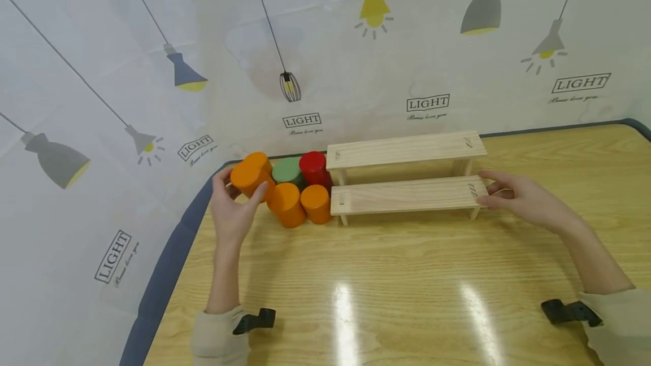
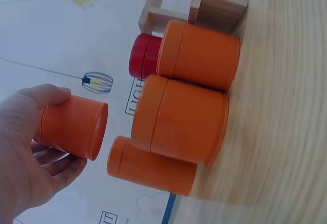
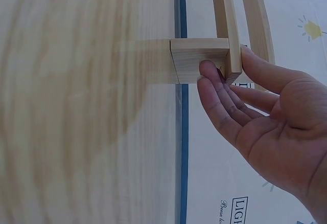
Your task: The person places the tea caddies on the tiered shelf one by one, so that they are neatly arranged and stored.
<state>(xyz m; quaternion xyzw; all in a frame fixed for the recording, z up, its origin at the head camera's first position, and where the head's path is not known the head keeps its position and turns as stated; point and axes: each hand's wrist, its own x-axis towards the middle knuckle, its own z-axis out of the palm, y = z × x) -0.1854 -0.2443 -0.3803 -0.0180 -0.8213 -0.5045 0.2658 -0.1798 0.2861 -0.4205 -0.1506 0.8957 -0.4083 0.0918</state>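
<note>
My left hand (image 1: 233, 213) holds an orange canister (image 1: 247, 178) off the table at the left end of the group; in the left wrist view, thumb and fingers of the hand (image 2: 23, 142) curl round this canister (image 2: 74, 126). Beside it, two orange canisters (image 1: 287, 205) (image 1: 316, 204) stand in front of a green canister (image 1: 288, 171) and a red one (image 1: 314, 168). My right hand (image 1: 519, 196) pinches the right end of the low front wooden shelf (image 1: 407, 195). In the right wrist view, the hand (image 3: 278, 106) has its thumb on the board (image 3: 234, 55) and fingers underneath, near the leg (image 3: 196, 60).
A second wooden shelf (image 1: 407, 150) stands behind the front one, slightly higher. Another orange canister (image 2: 150, 169) stands at the group's left end. A lamp-printed cloth (image 1: 356, 72) hangs behind the wooden table (image 1: 407, 275), with a dark blue edge along the back and left.
</note>
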